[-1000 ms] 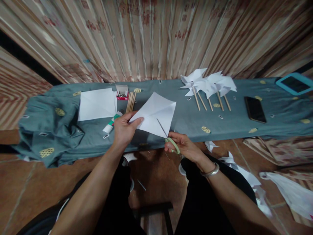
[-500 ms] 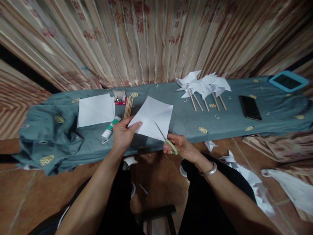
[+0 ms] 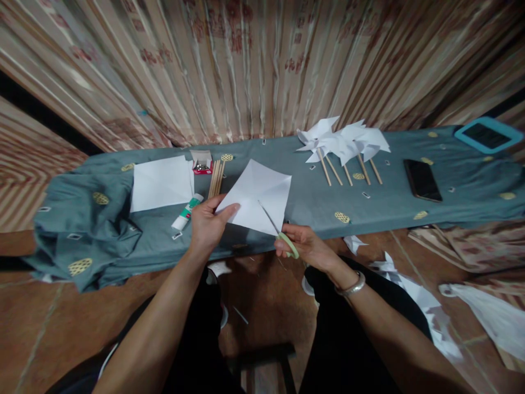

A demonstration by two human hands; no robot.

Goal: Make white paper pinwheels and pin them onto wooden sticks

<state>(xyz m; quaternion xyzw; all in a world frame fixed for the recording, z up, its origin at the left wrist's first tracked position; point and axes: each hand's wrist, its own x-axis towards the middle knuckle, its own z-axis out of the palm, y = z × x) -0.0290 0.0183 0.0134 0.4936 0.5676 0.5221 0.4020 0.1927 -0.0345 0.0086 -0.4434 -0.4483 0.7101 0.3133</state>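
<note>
Cutting paper square with scissors

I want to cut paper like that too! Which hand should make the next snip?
Probably the right hand: it already grips the green-handled scissors, blades lying on the white paper square. The left hand pinches the paper's corner, steadying it.

The small box's contents are too small to tell (the tablet is cut off at the right edge).
</note>
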